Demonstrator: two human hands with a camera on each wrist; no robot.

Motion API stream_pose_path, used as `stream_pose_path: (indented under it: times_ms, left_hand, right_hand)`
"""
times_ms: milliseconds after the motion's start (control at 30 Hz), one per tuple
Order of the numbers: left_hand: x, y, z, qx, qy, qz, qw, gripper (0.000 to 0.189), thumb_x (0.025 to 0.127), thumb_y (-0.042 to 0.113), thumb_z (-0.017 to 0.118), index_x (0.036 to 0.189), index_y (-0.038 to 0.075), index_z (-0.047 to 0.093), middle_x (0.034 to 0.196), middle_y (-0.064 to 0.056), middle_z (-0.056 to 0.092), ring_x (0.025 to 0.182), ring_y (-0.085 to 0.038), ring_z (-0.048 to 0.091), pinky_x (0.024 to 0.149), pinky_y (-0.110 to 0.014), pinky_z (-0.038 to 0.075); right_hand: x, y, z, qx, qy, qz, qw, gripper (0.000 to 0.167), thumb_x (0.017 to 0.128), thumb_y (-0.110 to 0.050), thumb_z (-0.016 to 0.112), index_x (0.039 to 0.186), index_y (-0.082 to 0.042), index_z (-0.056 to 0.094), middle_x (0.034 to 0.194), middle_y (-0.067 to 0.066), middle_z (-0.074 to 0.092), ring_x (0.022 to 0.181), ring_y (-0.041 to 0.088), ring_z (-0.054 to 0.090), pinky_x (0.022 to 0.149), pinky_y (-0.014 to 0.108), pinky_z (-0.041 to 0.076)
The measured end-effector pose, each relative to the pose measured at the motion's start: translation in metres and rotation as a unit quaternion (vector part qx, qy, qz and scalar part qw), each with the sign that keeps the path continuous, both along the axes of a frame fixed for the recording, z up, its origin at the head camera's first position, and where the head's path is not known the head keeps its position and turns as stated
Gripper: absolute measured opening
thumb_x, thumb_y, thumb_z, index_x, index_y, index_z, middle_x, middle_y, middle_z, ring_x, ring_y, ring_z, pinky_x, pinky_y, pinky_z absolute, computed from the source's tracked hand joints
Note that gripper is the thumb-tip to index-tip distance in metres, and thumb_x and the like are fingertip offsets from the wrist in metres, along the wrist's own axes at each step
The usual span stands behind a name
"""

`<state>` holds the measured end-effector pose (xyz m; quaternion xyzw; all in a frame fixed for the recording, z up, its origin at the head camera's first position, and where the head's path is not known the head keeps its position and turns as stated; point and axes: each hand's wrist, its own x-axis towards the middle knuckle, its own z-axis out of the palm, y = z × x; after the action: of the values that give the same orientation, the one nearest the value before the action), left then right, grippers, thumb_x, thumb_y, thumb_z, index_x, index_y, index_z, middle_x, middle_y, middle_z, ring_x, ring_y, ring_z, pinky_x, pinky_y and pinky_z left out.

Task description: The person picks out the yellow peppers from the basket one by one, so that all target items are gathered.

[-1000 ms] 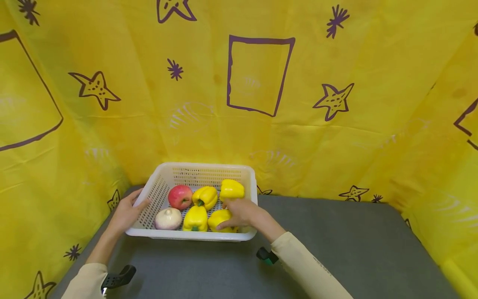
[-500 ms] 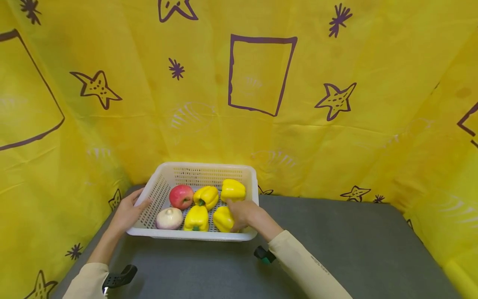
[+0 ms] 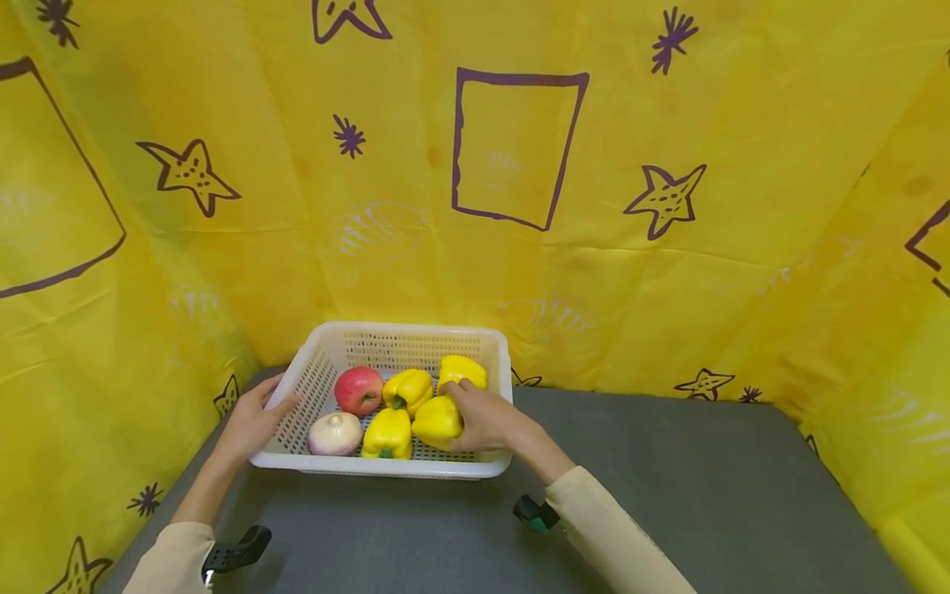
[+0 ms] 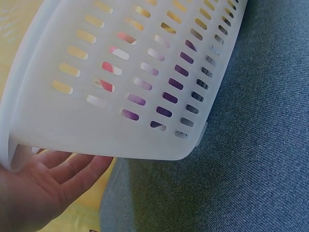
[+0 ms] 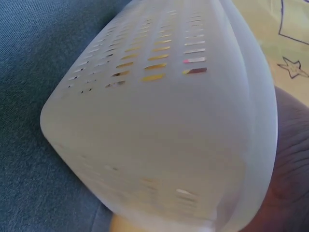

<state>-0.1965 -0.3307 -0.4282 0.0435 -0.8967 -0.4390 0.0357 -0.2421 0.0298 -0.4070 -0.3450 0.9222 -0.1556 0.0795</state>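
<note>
A white plastic basket (image 3: 371, 467) stands on the grey tabletop in the head view. My left hand (image 3: 252, 422) grips its left side, thumb over the rim and fingers outside. Within the basket, my right hand (image 3: 486, 419) holds a yellow bell pepper (image 3: 436, 422) by its right side; some fingertips are hidden. Behind that hand sits another yellow pepper (image 3: 463, 371), partly covered. Two more yellow peppers (image 3: 408, 389) lie in the middle, with a red apple (image 3: 359, 390) and a white-and-purple turnip-like vegetable (image 3: 336, 434) to their left.
Yellow cloth (image 3: 416, 272) with dark drawings hangs behind and on both sides. The grey tabletop (image 3: 668, 470) extends right of the basket. In the right wrist view, the basket wall (image 5: 159, 121) blocks most of the contents.
The right hand has shifted around to the right side of the front-right pepper. That pepper has moved slightly up and left and has turned. The left hand and basket stay put.
</note>
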Motion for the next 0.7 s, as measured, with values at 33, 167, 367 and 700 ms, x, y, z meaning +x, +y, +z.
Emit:
stream_pose_path:
  times_ms: [33,167,367,700]
  left_hand:
    - [0.0,0.0,0.0,-0.001,0.0,0.001,1.0,0.066,0.102,0.032,0.053,0.149,-0.008,0.029,0.12,-0.036,0.058,0.086,-0.032,0.068,0.065,-0.038,0.056]
    - [0.0,0.001,0.001,0.0,-0.004,0.003,1.0,0.066,0.102,0.032,0.053,0.148,-0.008,0.03,0.118,-0.035,0.059,0.085,-0.032,0.069,0.065,-0.039,0.056]
    - [0.0,0.001,-0.001,-0.001,-0.006,0.005,1.0,0.065,0.101,0.031,0.053,0.148,-0.008,0.031,0.115,-0.034,0.061,0.084,-0.031,0.069,0.064,-0.038,0.056]
    - [-0.001,0.0,-0.002,-0.004,0.001,0.004,1.0,0.066,0.101,0.032,0.054,0.148,-0.008,0.031,0.118,-0.035,0.06,0.087,-0.033,0.069,0.066,-0.038,0.057]
  right_hand:
    - [0.0,0.001,0.0,-0.008,0.004,0.002,1.0,0.081,0.076,-0.033,0.081,0.143,-0.012,0.04,0.126,0.008,0.054,0.089,0.016,0.058,0.078,0.032,0.051]
    - [-0.001,0.005,0.0,-0.04,0.013,0.001,0.9991,0.085,0.076,-0.03,0.081,0.145,-0.009,0.035,0.133,0.009,0.053,0.089,0.016,0.06,0.077,0.031,0.052]
    - [-0.001,0.01,-0.001,-0.059,0.018,-0.007,0.9981,0.076,0.076,-0.033,0.08,0.137,-0.008,0.044,0.128,0.006,0.058,0.098,0.016,0.06,0.082,0.033,0.052]
    - [-0.003,0.024,0.007,-0.099,0.04,0.022,0.994,0.073,0.077,-0.033,0.082,0.14,-0.011,0.051,0.136,0.007,0.054,0.12,0.021,0.053,0.098,0.038,0.046]
